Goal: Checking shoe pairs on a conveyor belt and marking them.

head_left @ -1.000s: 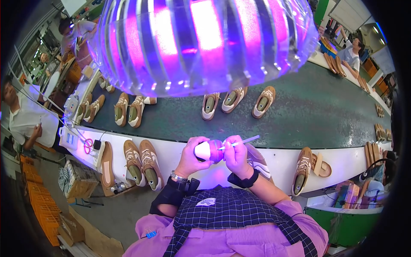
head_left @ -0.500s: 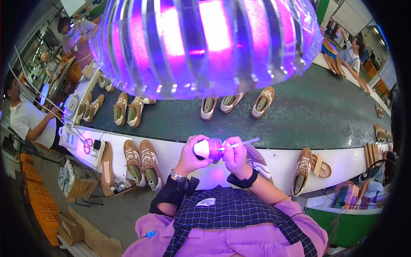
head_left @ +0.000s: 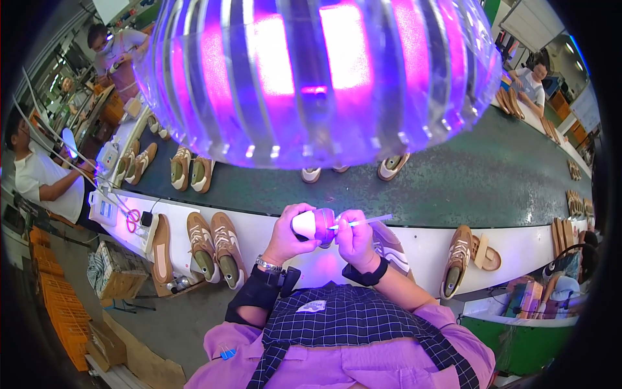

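Under the violet lamp (head_left: 311,117) my left hand (head_left: 288,233) is closed round a shoe (head_left: 304,225), its white end turned toward the left. My right hand (head_left: 355,240) pinches a thin pale stick-like tool (head_left: 374,220) whose near tip touches or nearly touches the shoe; its exact kind is unclear. Just right of that hand, a brown shoe with white stripes (head_left: 390,246) lies partly hidden on the white ledge (head_left: 311,262). To the left on the ledge stand two brown sneakers (head_left: 227,246), and farther right another brown sneaker (head_left: 456,259).
Beyond the ledge runs a green conveyor belt (head_left: 466,175) carrying several brown sneakers (head_left: 180,167). A tan sole (head_left: 487,253) and a brown insole-like piece (head_left: 161,246) lie on the ledge. Co-workers (head_left: 48,181) stand at the left; another person (head_left: 531,84) is at the far right.
The lamp reaches lower in view and covers more of the sneakers on the belt. My hands, the shoe and the tool stay almost in place. The far-right person's raised arm has come down.
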{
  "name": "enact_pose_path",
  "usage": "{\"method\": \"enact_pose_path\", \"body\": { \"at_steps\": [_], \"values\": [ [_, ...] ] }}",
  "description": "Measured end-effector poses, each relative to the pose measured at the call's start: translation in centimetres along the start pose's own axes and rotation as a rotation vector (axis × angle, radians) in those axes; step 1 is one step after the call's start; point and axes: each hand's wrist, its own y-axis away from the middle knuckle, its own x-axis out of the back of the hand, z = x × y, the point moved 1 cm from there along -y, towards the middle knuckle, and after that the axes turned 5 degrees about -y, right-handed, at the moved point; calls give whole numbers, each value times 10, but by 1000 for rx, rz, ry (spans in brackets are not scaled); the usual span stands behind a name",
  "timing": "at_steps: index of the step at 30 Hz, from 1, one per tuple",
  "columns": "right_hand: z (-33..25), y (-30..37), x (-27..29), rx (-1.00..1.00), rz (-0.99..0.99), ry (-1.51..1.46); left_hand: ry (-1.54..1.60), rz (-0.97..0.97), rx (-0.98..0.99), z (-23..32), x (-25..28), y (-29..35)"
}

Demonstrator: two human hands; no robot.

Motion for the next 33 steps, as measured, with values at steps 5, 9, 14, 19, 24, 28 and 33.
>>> {"method": "enact_pose_path", "body": {
  "at_steps": [5, 9, 14, 19, 24, 28, 33],
  "values": [
    [1, 0, 0, 41, -3, 24, 6, -8, 8, 1, 1, -1],
    [3, 2, -1, 57, 19, -5, 16, -16, 14, 0, 0, -2],
    [3, 1, -2, -22, 26, -52, 11, -11, -3, -1, 0, -2],
    [2, 1, -2, -114, 63, -96, -5, -10, -9, 0, 0, -2],
    [4, 1, -1, 9, 11, 0, 15, -6, 1, -1, 0, -3],
    [3, 1, -2, 28, 11, 18, 42, 9, -7, -1, -1, -4],
    [1, -1, -3, 101, 31, 37, 27, -1, 6, -3, 1, -4]
  ]
}}
